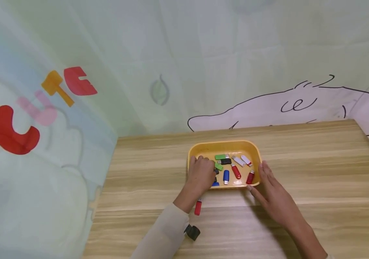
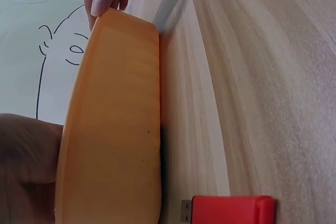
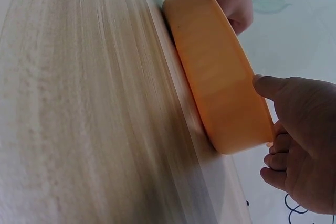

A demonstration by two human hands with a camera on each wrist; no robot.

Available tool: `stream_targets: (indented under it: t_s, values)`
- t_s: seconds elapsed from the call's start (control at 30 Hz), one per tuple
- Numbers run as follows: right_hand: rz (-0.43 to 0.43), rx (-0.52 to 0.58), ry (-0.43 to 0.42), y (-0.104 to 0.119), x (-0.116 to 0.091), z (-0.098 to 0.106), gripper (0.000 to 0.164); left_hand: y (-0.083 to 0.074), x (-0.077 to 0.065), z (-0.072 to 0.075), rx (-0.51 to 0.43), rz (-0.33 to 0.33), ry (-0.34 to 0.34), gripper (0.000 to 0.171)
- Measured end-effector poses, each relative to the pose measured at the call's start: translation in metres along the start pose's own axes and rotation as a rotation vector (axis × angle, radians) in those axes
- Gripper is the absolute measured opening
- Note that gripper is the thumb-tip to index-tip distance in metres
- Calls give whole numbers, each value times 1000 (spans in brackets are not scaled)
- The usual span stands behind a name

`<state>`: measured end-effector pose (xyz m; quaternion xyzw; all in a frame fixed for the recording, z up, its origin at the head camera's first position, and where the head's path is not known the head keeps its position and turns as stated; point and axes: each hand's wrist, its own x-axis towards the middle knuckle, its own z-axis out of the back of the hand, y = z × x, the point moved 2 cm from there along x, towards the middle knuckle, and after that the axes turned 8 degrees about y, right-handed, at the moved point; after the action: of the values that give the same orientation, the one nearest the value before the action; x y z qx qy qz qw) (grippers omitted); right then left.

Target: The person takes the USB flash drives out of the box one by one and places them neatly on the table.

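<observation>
Pinching a yellow tray [image 1: 226, 147], right hand [image 1: 275, 197]; left hand [image 1: 200, 173] inside, its grip hidden.

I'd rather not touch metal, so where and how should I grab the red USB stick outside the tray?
Pinch the red USB stick across the long sides of its body, probably from above and the right. It lies flat, its metal plug pointing toward the yellow tray and its other end toward you; the left sleeve runs close on the left.
</observation>
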<state>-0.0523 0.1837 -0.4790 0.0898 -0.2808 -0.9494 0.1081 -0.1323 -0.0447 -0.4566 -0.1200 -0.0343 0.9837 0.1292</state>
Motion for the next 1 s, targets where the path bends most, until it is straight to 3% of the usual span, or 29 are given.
stream_targets:
  t_s: [1.0]
  values:
    - [3, -9, 6, 2, 0, 0, 91, -2, -1, 2, 78, 9, -25, 13]
